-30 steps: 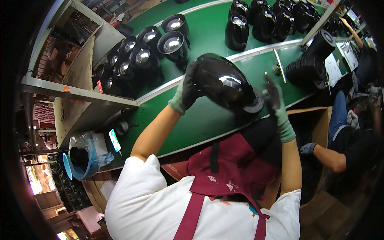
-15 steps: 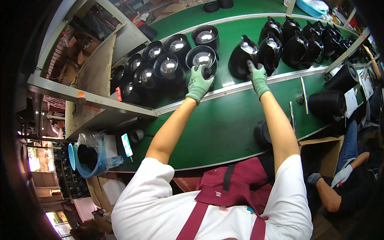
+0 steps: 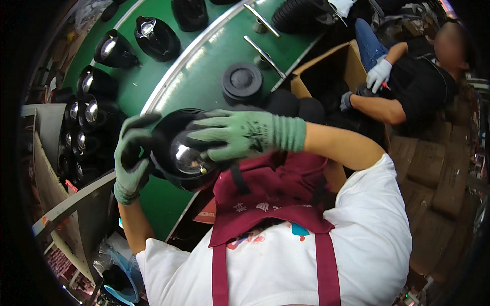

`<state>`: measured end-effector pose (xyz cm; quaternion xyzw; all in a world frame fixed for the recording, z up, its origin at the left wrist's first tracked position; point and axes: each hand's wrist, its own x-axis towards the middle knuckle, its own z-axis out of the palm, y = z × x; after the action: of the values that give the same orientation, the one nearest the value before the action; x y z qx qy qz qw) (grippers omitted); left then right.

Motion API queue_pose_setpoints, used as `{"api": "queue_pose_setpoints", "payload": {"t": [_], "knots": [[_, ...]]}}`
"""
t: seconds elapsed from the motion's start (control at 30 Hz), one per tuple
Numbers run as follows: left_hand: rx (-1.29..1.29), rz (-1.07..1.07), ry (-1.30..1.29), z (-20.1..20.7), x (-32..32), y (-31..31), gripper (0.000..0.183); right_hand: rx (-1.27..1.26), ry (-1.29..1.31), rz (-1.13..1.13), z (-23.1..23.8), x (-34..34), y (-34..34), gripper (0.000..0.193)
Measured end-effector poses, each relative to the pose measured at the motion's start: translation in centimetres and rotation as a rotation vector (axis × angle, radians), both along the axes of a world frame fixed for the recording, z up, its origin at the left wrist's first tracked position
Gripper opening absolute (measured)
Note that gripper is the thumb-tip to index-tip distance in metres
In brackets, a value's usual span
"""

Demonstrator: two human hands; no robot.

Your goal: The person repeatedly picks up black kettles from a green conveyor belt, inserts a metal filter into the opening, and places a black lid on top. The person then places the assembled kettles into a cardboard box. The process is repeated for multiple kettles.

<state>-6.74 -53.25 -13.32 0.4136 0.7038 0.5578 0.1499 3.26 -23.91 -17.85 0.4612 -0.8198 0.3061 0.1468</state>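
Note:
Both hands wear green gloves with dark fingertips and are close together over the near part of the bench. Between them is a black thermos jug body (image 3: 176, 178), tilted so that its domed silver liner (image 3: 190, 158) shows. My left hand (image 3: 131, 153) is curled round its left side, thumb and fingers at the rim. My right hand (image 3: 229, 133) reaches across from the right, its fingers bent over the opposite rim, slightly blurred. A dark curved edge shows at the top of the opening; I cannot tell whether it is a separate ring.
On the green bench (image 3: 153, 196), several black jug bodies (image 3: 92, 112) stand at left, finished-looking jugs (image 3: 155, 41) beyond. Stacked round black parts (image 3: 242, 81) and metal bars (image 3: 265, 57) lie right. A co-worker (image 3: 408, 76) sits beside an open carton (image 3: 326, 66).
The view has turned to the right. My left hand has brought a jug body off the bench toward me. My right hand has left the spouted jug and come onto this body.

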Motion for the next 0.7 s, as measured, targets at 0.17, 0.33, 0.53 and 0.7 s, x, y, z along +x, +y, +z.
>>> {"api": "queue_pose_setpoints", "payload": {"t": [0.17,0.33,0.53,0.7], "knots": [[-0.091,-0.17,0.08,0.7,6.0,0.8,0.087,-0.536,-0.671,-0.519,-0.2,11.3,2.8,0.061],[-0.461,-0.126,0.378,-2.0,12.1,2.4,0.095,-1.126,-1.218,-0.593,-3.1,18.4,5.0,0.054],[-0.307,-0.129,0.219,-5.7,12.5,2.1,0.078,-0.911,-1.254,-0.84,-4.0,19.4,4.8,0.043],[-0.096,-0.047,-0.6,-6.8,12.2,0.6,0.077,-0.963,-1.326,-0.689,-2.4,18.7,3.2,0.029]]}}
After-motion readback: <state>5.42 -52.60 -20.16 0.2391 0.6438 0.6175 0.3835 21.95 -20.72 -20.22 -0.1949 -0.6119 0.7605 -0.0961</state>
